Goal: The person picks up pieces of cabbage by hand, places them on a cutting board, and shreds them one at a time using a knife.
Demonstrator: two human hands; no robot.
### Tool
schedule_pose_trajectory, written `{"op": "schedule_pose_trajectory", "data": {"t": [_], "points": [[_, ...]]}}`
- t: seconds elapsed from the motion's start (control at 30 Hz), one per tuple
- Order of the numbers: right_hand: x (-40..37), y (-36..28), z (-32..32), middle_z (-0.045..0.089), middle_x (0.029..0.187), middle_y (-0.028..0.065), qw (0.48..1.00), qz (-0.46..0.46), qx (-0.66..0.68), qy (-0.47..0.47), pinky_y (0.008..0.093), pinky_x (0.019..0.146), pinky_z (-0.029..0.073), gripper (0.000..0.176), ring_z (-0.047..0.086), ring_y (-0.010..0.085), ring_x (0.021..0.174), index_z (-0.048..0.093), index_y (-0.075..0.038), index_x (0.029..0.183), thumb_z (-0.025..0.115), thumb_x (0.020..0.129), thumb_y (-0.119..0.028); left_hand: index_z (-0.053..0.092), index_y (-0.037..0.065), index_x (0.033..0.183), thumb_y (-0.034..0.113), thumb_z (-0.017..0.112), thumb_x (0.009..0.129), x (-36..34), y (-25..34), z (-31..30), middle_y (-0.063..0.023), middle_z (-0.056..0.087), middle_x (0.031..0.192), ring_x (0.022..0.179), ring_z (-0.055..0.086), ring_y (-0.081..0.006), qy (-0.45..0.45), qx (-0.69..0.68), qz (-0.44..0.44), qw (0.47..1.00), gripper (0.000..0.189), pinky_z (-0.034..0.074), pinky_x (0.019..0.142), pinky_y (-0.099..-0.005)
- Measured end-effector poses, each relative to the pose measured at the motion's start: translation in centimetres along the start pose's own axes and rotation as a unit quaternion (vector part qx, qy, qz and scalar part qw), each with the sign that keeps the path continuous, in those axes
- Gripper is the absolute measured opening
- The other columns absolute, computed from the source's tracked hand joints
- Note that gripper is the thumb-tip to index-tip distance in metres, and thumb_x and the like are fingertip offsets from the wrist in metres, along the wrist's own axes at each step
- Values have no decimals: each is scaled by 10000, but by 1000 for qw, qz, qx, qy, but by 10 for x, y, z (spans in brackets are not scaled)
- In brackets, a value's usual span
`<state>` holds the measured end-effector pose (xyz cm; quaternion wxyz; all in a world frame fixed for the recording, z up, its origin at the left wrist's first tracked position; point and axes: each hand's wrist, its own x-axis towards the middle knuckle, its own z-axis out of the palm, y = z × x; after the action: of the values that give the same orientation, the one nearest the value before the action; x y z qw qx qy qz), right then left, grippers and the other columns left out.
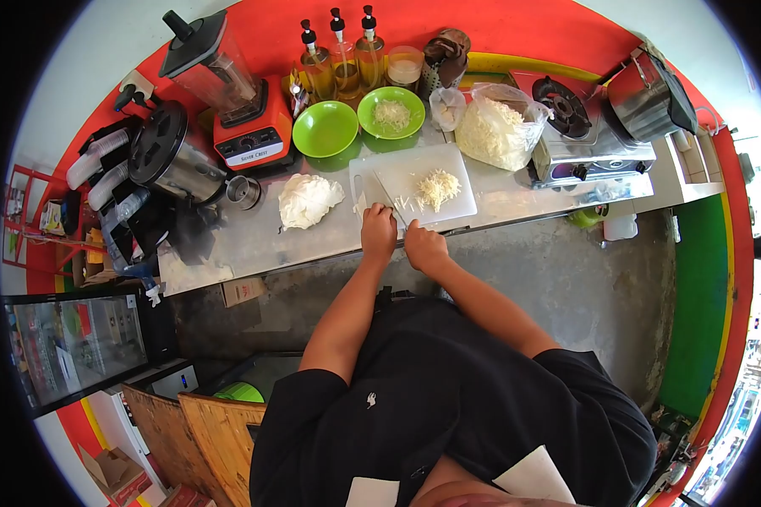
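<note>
A white cutting board (463, 193) lies near the counter's front edge. My right hand (426, 247) is closed around the handle end of a knife (386, 193), whose blade points away across the board. Just left of the blade, my left hand (380, 226) rests at the board's near edge with curled fingers; what they hold, if anything, is hidden. A small pale piece (360, 204) sits beside those fingers. To the right of the knife is a heap of thin pale shreds (439, 189), with several loose strips between heap and blade.
A crumpled white bag (309, 202) lies left of the board. Behind stand two green bowls (325, 129), one with shreds (391, 113), and a filled plastic bag (500, 128). A red blender (252, 135) is at left, a gas stove (596, 144) at right.
</note>
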<state>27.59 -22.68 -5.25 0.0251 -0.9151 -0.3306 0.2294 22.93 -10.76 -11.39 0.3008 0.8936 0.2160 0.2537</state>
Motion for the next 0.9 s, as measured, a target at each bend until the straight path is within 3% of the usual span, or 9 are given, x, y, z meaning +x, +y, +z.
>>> {"op": "schedule_pose_trajectory", "data": {"t": [0.23, 0.47, 0.57, 0.73, 0.9], "points": [[1, -3, 6, 747, 949, 225, 1000, 17, 13, 11, 442, 751, 612, 200, 757, 362, 906, 507, 0, 1098, 581, 944, -103, 732, -10, 910, 32, 627, 844, 1, -3, -1, -148, 656, 967, 941, 607, -373, -7, -9, -9, 1000, 131, 507, 849, -446], [-1, -7, 1, 752, 903, 202, 1000, -14, -17, 16, 440, 718, 614, 164, 763, 347, 853, 507, -10, 1069, 558, 967, -127, 733, 11, 927, 36, 636, 855, 2, -3, -2, -116, 644, 1001, 958, 607, -346, -38, 17, -16, 999, 123, 523, 858, -440], [0, -4, 14, 750, 884, 200, 999, 18, 8, 28, 441, 706, 613, 175, 764, 342, 839, 509, -9, 1069, 580, 951, -117, 732, 9, 921, 35, 637, 855, 4, -1, -3, -118, 646, 996, 948, 609, -347, -36, 20, -13, 999, 119, 522, 851, -439], [9, -1, 7, 746, 881, 214, 1000, -4, 11, 24, 445, 689, 611, 191, 762, 356, 831, 503, -9, 1071, 599, 930, -94, 741, -11, 897, 34, 650, 835, 4, 1, -4, -172, 670, 941, 895, 636, -387, -1, -21, -25, 999, 119, 512, 809, -459], [0, -1, 4, 743, 892, 227, 1000, -5, 3, 8, 453, 711, 610, 208, 759, 364, 855, 499, -4, 1082, 603, 925, -93, 741, -5, 885, 37, 650, 835, 6, 2, -5, -159, 680, 927, 886, 646, -382, 0, -16, -45, 999, 111, 517, 802, -456]]}}
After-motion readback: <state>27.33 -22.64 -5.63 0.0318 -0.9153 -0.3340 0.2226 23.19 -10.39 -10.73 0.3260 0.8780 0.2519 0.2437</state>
